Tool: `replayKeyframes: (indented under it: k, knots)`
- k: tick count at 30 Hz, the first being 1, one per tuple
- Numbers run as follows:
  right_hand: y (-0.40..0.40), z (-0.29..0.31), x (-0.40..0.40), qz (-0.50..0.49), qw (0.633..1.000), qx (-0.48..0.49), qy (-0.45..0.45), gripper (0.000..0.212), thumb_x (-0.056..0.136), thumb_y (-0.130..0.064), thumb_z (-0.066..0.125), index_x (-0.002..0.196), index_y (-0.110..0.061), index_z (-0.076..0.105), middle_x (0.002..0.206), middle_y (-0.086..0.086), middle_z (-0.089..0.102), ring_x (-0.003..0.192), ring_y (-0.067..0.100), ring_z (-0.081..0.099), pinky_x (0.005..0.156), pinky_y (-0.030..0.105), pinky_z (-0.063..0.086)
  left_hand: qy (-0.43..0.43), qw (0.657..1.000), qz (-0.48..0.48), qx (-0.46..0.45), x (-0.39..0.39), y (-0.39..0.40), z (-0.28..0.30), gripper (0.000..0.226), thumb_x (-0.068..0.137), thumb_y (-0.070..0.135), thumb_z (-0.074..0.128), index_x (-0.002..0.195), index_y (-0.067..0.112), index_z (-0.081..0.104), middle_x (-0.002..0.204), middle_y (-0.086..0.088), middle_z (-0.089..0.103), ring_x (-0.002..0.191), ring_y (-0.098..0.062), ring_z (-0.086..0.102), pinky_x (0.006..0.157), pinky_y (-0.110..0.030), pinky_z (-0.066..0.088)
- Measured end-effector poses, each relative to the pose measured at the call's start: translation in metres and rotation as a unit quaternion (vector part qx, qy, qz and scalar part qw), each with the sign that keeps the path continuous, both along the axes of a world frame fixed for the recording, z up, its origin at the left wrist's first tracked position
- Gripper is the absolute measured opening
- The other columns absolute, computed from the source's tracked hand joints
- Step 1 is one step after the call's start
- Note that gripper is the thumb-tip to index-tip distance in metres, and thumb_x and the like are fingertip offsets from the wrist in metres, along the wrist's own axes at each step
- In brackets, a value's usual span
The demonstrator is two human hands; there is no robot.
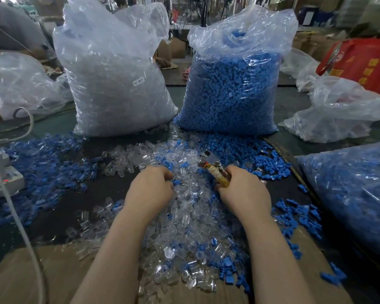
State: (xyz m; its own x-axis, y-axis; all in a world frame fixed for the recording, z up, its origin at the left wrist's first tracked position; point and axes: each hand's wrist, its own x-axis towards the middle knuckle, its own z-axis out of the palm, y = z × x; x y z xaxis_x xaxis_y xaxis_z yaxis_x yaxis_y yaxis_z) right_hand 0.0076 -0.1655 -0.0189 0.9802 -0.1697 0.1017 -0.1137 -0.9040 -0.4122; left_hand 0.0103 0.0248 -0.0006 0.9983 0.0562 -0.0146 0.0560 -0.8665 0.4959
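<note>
Seen from the head camera, the left hand point(150, 187) pinches a small blue plastic plug point(176, 182) mid-scene, over the heap of loose clear plastic caps point(184, 218). Just right of it, the right hand point(244, 190) grips a metal hand tool with tape-wrapped handles point(214, 172). This looks like the picking-up step. Next, the plug probably needs careful lining up at the tool's head.

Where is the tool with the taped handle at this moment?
In the head view, the tool sits just right of centre, gripped by the right hand, above the clear pieces and before the tall blue bag.
</note>
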Motion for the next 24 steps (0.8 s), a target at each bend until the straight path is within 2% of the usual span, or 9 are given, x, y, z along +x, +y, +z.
replayKeyframes:
  k: [2, 3, 5, 9, 14, 17, 19, 24]
  knots:
    - [0.0016, -0.0006, 0.0006, -0.002, 1.000, -0.005, 0.003, 0.017, 0.089, -0.038, 0.062, 0.092, -0.028, 0.049, 0.079, -0.006, 0.050, 0.072, 0.023, 0.047, 0.057, 0.032, 0.034, 0.000, 0.999, -0.008, -0.042, -0.0003, -0.0004, 0.0023, 0.013, 0.097, 0.027, 0.057, 0.100, 0.024, 0.069, 0.084, 0.009, 0.067, 0.073, -0.008, 0.061, 0.061, -0.025, 0.045]
    - [0.0016, -0.0012, 0.0009, -0.002, 1.000, -0.009, 0.004, 0.016, 0.090, -0.038, 0.060, 0.091, -0.026, 0.049, 0.078, -0.005, 0.050, 0.072, 0.023, 0.047, 0.056, 0.032, 0.033, 0.013, 0.998, -0.020, -0.054, -0.0005, -0.0005, 0.0033, 0.011, 0.096, 0.033, 0.059, 0.094, 0.026, 0.067, 0.080, 0.011, 0.065, 0.071, -0.005, 0.060, 0.059, -0.023, 0.043]
    - [0.0015, -0.0022, 0.0016, -0.002, 1.000, -0.014, 0.005, 0.017, 0.090, -0.038, 0.058, 0.090, -0.023, 0.051, 0.077, -0.003, 0.049, 0.071, 0.024, 0.048, 0.054, 0.032, 0.030, 0.049, 0.996, -0.043, -0.068, -0.0018, -0.0006, 0.0046, 0.012, 0.089, 0.041, 0.068, 0.088, 0.029, 0.065, 0.081, 0.013, 0.065, 0.075, -0.003, 0.061, 0.064, -0.022, 0.045]
    - [0.0039, -0.0015, 0.0024, 0.001, 1.000, -0.012, 0.013, 0.013, 0.090, -0.035, 0.058, 0.086, -0.024, 0.051, 0.072, -0.006, 0.046, 0.070, 0.024, 0.049, 0.052, 0.031, 0.028, 0.053, 0.996, -0.040, -0.067, -0.0027, -0.0001, 0.0059, 0.010, 0.084, 0.026, 0.076, 0.080, 0.032, 0.068, 0.083, 0.015, 0.067, 0.077, 0.002, 0.061, 0.071, -0.021, 0.048]
    - [0.0037, 0.0006, 0.0027, -0.005, 0.999, -0.008, 0.032, 0.016, 0.091, -0.032, 0.057, 0.081, -0.025, 0.048, 0.070, -0.006, 0.046, 0.066, 0.023, 0.048, 0.054, 0.032, 0.033, 0.031, 0.993, -0.002, -0.110, -0.0027, 0.0006, 0.0086, 0.009, 0.082, 0.022, 0.078, 0.078, 0.028, 0.072, 0.074, 0.012, 0.069, 0.064, -0.002, 0.062, 0.056, -0.019, 0.045]
    - [0.0033, 0.0007, 0.0028, -0.007, 0.999, -0.004, 0.041, 0.023, 0.091, -0.032, 0.058, 0.073, -0.024, 0.046, 0.070, -0.005, 0.050, 0.061, 0.018, 0.047, 0.053, 0.030, 0.033, 0.001, 0.988, 0.010, -0.153, -0.0036, -0.0003, 0.0091, 0.011, 0.081, 0.020, 0.078, 0.074, 0.026, 0.072, 0.064, 0.007, 0.071, 0.062, -0.008, 0.068, 0.060, -0.020, 0.053]
    - [0.0033, 0.0000, 0.0026, -0.005, 0.999, -0.005, 0.038, 0.019, 0.090, -0.031, 0.059, 0.075, -0.023, 0.051, 0.069, -0.004, 0.053, 0.058, 0.015, 0.047, 0.049, 0.029, 0.030, -0.017, 0.982, 0.019, -0.189, -0.0044, -0.0018, 0.0098, 0.011, 0.081, 0.020, 0.078, 0.074, 0.026, 0.073, 0.059, 0.009, 0.070, 0.058, -0.007, 0.068, 0.052, -0.014, 0.049]
    - [0.0055, 0.0009, 0.0022, 0.022, 0.999, -0.019, 0.041, 0.017, 0.088, -0.032, 0.063, 0.079, -0.022, 0.053, 0.072, -0.003, 0.053, 0.063, 0.020, 0.051, 0.048, 0.027, 0.028, -0.030, 0.973, 0.030, -0.226, -0.0042, -0.0042, 0.0089, 0.010, 0.080, 0.025, 0.079, 0.073, 0.027, 0.073, 0.061, 0.010, 0.070, 0.056, -0.003, 0.066, 0.053, -0.019, 0.050]
